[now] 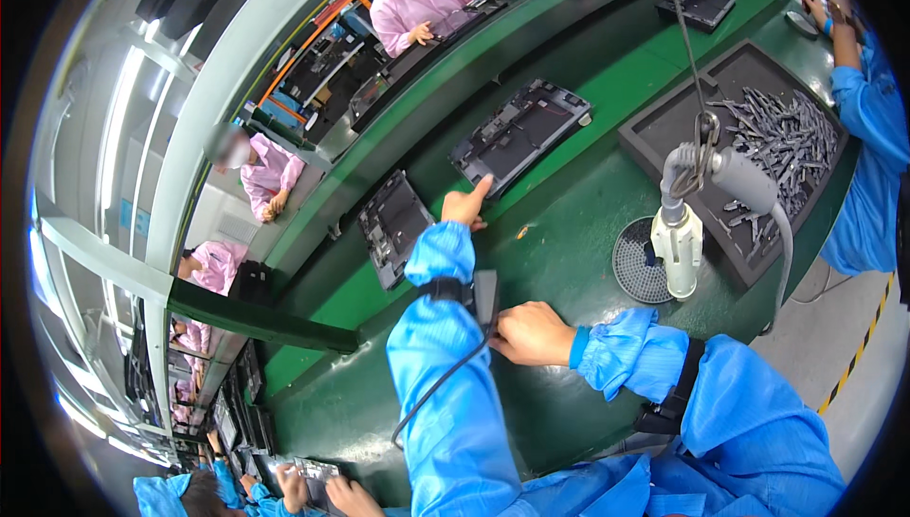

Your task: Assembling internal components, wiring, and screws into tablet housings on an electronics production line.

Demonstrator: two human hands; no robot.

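My left hand (467, 204) reaches out over the green bench, one digit stretched toward the near edge of a dark laptop-like chassis (526, 133); whether it touches the edge I cannot tell. A second open chassis (396, 228) lies just left of that hand. My right hand (536, 334) is curled closed beside my left forearm, close to the black device (485, 299) strapped at that wrist. Its fingertips are partly hidden, so what they hold, if anything, does not show. An electric screwdriver (678, 252) hangs on a cable to the right, above a round grey perforated dish (637, 261).
A black tray (654, 133) heaped with small dark parts stands at the right. Farther along the raised green strip sits another chassis (697, 7). A green metal post (265, 313) crosses at left. Co-workers in blue and pink sit around the line.
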